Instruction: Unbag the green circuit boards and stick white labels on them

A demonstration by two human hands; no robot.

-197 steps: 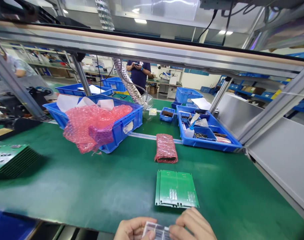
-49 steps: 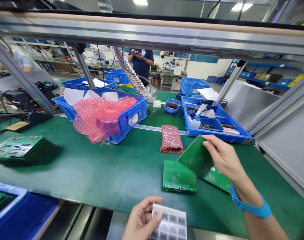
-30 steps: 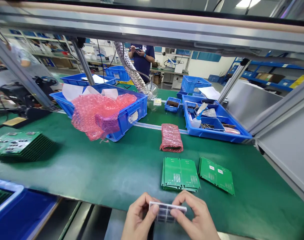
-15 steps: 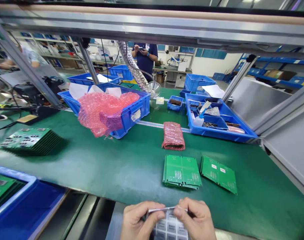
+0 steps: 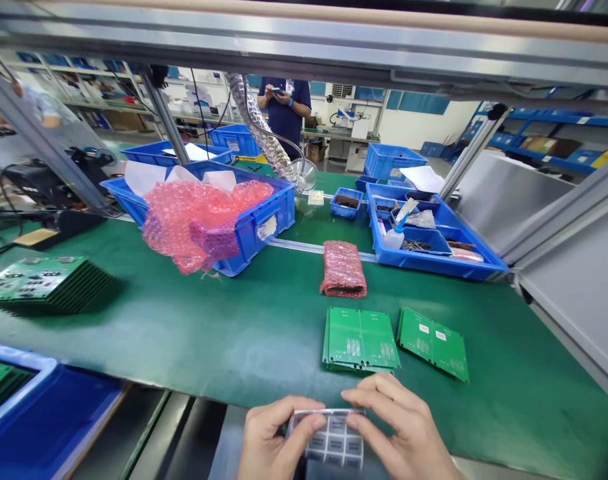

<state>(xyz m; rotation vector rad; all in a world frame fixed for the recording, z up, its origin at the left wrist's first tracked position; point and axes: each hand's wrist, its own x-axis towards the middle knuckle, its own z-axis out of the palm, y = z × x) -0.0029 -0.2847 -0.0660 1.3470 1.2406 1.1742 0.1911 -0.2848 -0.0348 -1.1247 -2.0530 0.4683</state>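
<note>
A sheet of printed labels, pale with dark grey squares in rows, is held low in front of me, its upper edge bent over. My left hand pinches its left side between thumb and forefinger. At the right side, my right hand has its thumb against the sheet while the forefinger stands apart above the edge. Just beyond lie a stack of green circuit boards and, to its right, more circuit boards with two white labels on top.
Behind the boards lies a pink bubble-wrapped pack. A blue bin with pink bubble wrap stands left of it, a blue parts tray right. More boards are stacked far left. A person stands across the bench.
My right forefinger has lifted away from the sheet's edge, and the right hand has opened somewhat. The sheet has tilted, showing its labels more squarely. The view has shifted slightly.
</note>
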